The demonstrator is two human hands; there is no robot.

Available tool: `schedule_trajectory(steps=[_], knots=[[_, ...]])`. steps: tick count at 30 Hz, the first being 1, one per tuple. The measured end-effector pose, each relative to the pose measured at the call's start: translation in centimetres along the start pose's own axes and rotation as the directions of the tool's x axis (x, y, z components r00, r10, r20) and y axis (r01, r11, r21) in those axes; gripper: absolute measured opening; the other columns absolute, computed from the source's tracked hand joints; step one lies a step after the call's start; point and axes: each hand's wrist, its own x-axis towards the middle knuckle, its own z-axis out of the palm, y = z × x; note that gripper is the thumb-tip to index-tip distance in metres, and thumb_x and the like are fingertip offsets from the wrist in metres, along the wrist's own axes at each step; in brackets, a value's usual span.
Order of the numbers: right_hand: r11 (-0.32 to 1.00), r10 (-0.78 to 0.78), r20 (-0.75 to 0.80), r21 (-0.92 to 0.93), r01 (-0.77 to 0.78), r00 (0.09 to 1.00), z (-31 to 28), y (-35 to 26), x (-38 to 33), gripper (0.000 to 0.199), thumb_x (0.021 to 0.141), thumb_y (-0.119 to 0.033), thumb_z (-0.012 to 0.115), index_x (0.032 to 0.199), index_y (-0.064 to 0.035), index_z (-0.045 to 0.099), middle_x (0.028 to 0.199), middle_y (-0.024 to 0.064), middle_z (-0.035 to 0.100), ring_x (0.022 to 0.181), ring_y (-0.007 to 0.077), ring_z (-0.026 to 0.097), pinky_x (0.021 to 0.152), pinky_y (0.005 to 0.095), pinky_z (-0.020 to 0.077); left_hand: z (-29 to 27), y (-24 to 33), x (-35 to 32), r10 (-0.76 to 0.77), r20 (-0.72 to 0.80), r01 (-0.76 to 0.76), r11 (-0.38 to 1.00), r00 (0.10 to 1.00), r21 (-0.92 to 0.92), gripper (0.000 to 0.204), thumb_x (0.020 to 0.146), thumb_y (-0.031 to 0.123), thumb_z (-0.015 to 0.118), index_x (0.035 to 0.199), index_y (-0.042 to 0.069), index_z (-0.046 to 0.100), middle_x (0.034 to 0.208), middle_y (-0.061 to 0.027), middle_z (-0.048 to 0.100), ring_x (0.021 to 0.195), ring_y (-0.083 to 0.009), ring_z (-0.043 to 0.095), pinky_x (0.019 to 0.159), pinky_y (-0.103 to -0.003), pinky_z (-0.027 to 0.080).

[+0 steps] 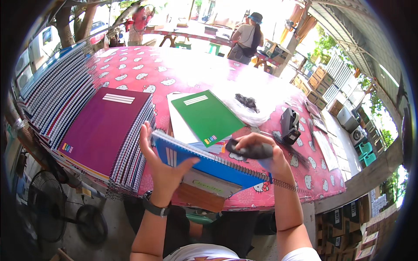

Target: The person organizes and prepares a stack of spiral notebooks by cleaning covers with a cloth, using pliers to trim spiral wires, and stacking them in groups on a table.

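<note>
A blue spiral notebook (217, 167) stands tilted at the near edge of the table, its spine upward. Across its left end lies my left hand (167, 172), the thumb on the cover and the fingers along the far side, gripping it. A dark coil (285, 185) runs through the spine and sticks out past the right end. Above that end, my right hand (265, 148) is closed round a black hand tool (250, 150), whose exact kind is unclear. Just beyond, a green notebook (207, 115) tops a small pile. A wooden box (202, 198) with a label shows below the blue notebook.
Stacked purple-topped notebooks (102, 126) and a tall row of spiral notebooks (61, 87) fill the left side. To the right sit a black tape dispenser (289, 124), a clear plastic bag (250, 111) and loose black coils (294, 156). Another person (248, 37) stands beyond the table.
</note>
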Motion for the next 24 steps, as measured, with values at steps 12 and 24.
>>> schedule_trajectory(steps=[12, 24], knots=[[0.919, 0.163, -0.028, -0.359, -0.162, 0.986, -2.2, 1.0, 1.1, 0.06, 0.079, -0.056, 0.056, 0.095, 0.0006, 0.062, 0.088, 0.0083, 0.061, 0.086, 0.0146, 0.056, 0.076, 0.0283, 0.0433, -0.1, -0.4, -1.8, -0.596, 0.264, 0.649, 0.649, 0.758, -0.398, 0.059, 0.081, 0.018, 0.07, 0.13, 0.002, 0.042, 0.115, -0.0064, 0.052, 0.1, -0.0126, 0.05, 0.087, -0.027, 0.042], [0.876, 0.172, 0.191, -0.478, -0.061, 0.966, -0.5, 1.8, 4.2, 0.07, 0.078, -0.063, 0.055, 0.103, 0.0018, 0.059, 0.098, 0.0104, 0.061, 0.083, 0.016, 0.059, 0.069, 0.0287, 0.0474, -0.1, -0.8, -1.9, -0.606, 0.26, 0.657, 0.656, 0.752, -0.371, 0.056, 0.077, 0.016, 0.073, 0.125, 0.002, 0.047, 0.113, -0.0062, 0.052, 0.099, -0.0129, 0.05, 0.086, -0.028, 0.042]])
